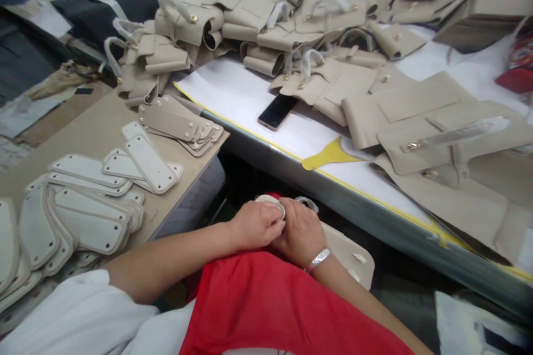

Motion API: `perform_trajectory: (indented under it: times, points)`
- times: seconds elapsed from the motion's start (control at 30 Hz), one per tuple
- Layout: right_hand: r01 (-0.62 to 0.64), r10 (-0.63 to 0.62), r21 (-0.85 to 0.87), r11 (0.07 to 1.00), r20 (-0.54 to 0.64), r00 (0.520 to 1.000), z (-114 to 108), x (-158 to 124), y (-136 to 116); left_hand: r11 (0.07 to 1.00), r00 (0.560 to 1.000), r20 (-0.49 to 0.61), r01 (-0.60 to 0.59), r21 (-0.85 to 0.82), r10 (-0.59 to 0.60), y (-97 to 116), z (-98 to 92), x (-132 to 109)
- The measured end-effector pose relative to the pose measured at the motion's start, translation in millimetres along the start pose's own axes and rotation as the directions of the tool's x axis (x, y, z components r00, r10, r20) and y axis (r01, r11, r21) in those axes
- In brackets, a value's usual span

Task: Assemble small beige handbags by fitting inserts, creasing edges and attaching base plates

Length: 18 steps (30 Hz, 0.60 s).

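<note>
Close together above my lap, my left hand (257, 224) and my right hand (300, 233) are both closed, touching each other. A curved, pale beige bag piece (282, 209) shows at the left fingers; the rest of it is covered by the hands. From under my right forearm sticks out a beige panel (352, 252) with a rounded corner and a small pale tab. Whether it joins the piece in my fingers cannot be made out. Just behind the right hand is a clear-wrapped loop (308, 203), like a bag handle.
Stacked pale panels with holes (89, 216) and darker beige pieces (179, 122) lie on the left board (166, 211). Across the white worktable (233, 86) are many beige bags (316, 22), a phone (277, 111) and a yellow piece (331, 155). Its metal edge (353, 194) runs before me.
</note>
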State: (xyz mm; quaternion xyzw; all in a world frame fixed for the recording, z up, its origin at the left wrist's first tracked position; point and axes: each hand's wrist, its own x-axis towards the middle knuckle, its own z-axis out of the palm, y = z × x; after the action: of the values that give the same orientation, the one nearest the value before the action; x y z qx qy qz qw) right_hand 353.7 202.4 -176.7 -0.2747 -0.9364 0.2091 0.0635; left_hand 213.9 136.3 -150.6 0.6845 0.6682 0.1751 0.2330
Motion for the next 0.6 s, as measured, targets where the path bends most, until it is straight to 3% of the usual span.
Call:
perform_trajectory:
  times: [0.2, 0.33, 0.47, 0.6]
  points:
    - [-0.006, 0.005, 0.037, 0.999, 0.030, 1.000, 0, -2, 7, 0.984, 0.982, -0.089, -0.171, -0.058, 0.165, 21, 16.4, 0]
    - [0.007, -0.008, 0.036, 0.999, 0.025, 1.000, 2, -2, 9, 0.960, 0.971, -0.102, -0.230, -0.159, 0.215, 20, 6.1, -4]
    - [0.002, -0.002, 0.042, 0.999, -0.007, 1.000, 2, -1, 6, 0.969, 0.996, -0.083, 0.001, -0.247, -0.022, -5, -13.4, -13]
    - [-0.008, 0.008, 0.026, 1.000, -0.017, 1.000, 2, 0, 3, 0.922, 0.968, -0.045, 0.221, -0.317, -0.247, -36, -11.4, -19]
